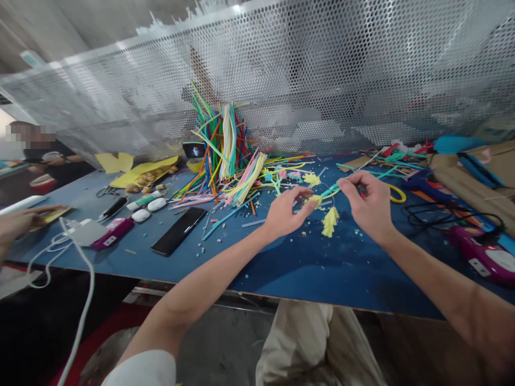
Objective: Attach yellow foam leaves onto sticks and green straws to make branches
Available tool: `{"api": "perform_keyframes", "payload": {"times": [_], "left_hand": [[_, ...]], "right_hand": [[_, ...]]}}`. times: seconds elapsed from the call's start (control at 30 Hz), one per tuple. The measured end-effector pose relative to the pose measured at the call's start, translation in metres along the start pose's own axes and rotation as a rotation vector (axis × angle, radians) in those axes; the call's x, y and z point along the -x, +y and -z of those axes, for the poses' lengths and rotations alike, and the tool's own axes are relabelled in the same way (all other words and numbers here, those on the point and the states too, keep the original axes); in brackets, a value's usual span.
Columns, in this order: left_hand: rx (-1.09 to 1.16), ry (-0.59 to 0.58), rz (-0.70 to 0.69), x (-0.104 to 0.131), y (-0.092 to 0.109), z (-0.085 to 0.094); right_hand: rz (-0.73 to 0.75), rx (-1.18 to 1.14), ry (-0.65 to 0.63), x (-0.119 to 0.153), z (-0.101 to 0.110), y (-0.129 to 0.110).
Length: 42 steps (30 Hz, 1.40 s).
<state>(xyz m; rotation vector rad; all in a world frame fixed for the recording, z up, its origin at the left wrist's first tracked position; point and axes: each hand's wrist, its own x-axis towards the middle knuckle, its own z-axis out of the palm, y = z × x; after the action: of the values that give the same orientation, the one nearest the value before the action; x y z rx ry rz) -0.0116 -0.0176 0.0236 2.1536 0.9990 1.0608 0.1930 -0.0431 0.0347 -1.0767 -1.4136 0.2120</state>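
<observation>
Above the blue table, my left hand (285, 213) pinches a yellow fuzzy flower head (316, 201). My right hand (369, 205) closes finger and thumb on a green stem (331, 190) that looks like wrapped pipe cleaner. The two pieces meet between my hands, and a thin wire runs up past my right fingers. A yellow tassel-like bloom (330, 222) dangles below on a thin wire. Another yellow bloom (311, 179) shows just beyond my left fingers. What lies inside my right fingertips is partly hidden.
A big bundle of coloured pipe cleaners (227, 145) stands by the perforated metal screen (281, 69). A black phone (179, 230) lies left of my arm. Purple power strips (115, 233) sit on both sides. Another person's hand (24, 222) is at far left. Small clippings dot the table.
</observation>
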Motion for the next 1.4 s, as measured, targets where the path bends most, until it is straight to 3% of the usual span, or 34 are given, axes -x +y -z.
{"api": "perform_keyframes", "payload": {"times": [0.07,0.13,0.33,0.77,0.93,1.03,1.17,1.27,1.4], "left_hand": [[-0.271,0.079,-0.188,0.003,0.003,0.000],[-0.437,0.126,-0.285,0.004,0.007,0.000],[-0.630,0.307,-0.359,0.003,0.009,-0.002],[-0.466,0.309,-0.362,0.003,0.004,0.001],[-0.239,0.321,-0.340,0.000,0.004,0.000],[0.065,0.192,-0.141,-0.002,0.009,-0.002],[0.628,-0.185,0.184,-0.002,0.013,0.000],[0.987,-0.426,0.351,0.000,0.012,0.001],[1.116,-0.442,0.418,0.001,0.009,0.000]], "right_hand": [[-0.029,-0.007,0.021,0.000,-0.001,0.001],[-0.054,-0.021,0.018,0.003,-0.003,0.000],[-0.064,-0.054,-0.049,0.016,-0.012,-0.009],[-0.028,-0.066,-0.122,0.020,-0.014,-0.014],[0.067,-0.163,-0.169,0.014,-0.010,-0.008],[0.130,-0.187,-0.165,0.009,-0.008,-0.003],[0.189,-0.254,-0.199,0.006,-0.005,0.002],[0.170,-0.326,-0.248,0.005,-0.004,0.002],[0.087,-0.356,-0.306,0.004,-0.001,-0.001]]}}
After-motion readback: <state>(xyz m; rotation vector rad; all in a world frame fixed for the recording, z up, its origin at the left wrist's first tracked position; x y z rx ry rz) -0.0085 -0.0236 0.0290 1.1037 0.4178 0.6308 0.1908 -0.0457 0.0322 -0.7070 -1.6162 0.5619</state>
